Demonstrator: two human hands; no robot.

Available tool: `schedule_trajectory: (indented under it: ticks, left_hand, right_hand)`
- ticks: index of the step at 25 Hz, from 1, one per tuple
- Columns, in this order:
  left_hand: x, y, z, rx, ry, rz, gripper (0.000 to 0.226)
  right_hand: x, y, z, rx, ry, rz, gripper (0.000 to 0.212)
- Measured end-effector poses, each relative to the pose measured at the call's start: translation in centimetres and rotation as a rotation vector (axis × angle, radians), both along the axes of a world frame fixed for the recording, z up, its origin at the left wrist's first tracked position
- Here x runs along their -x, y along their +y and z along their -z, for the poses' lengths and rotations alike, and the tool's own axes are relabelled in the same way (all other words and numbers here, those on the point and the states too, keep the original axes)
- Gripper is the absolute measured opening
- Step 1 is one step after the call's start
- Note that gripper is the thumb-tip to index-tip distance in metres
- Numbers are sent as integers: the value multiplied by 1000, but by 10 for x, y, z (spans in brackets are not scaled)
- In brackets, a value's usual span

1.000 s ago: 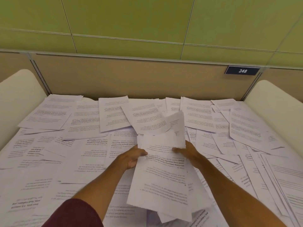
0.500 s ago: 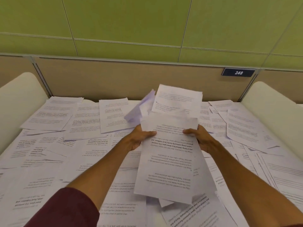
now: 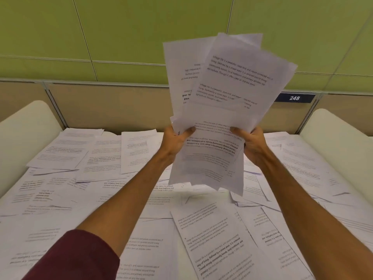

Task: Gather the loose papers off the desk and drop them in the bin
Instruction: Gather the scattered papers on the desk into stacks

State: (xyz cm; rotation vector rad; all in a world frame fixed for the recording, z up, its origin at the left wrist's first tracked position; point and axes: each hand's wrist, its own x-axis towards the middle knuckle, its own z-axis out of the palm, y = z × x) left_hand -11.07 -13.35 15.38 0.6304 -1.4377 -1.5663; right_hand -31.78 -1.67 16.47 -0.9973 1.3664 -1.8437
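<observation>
I hold a loose stack of printed white papers [image 3: 220, 102] upright above the desk, fanned out at the top. My left hand [image 3: 175, 141] grips its left edge and my right hand [image 3: 252, 143] grips its right edge, thumbs on the near face. Many more loose papers [image 3: 96, 158] lie spread and overlapping across the whole desk below. No bin is in view.
A beige partition [image 3: 113, 106] with a "248" plate [image 3: 294, 98] stands behind the desk under a green wall. Cream rounded dividers rise at the left [image 3: 26, 126] and right [image 3: 339, 136] sides.
Both hands have lifted the gathered stack from the desk surface up into the air, taking more sheets from the back row with it; the stack now stands upright.
</observation>
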Motion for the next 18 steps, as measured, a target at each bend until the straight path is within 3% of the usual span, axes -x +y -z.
schedule_trajectory:
  ticks: [3, 7, 9, 12, 15, 18]
  left_hand:
    - [3, -3, 2, -19, -70, 50, 30]
    - [-2, -18, 11, -69, -289, 206, 41]
    - [-4, -16, 34, -223, -339, 317, 38]
    - [-18, -4, 86, -429, -478, 329, 56]
    - [-47, -4, 134, -481, -632, 167, 64]
    - [-70, -5, 161, -618, -597, 92, 57]
  right_hand:
    - [13, 2, 9, -17, -3, -65, 22]
    - [29, -1, 30, -214, 49, -130, 36]
    - [28, -3, 53, -341, 91, -83, 39]
    - [26, 7, 95, -598, 126, -177, 44]
    - [50, 33, 132, -872, 323, 91, 49]
    - [91, 77, 154, -986, 458, 405, 69]
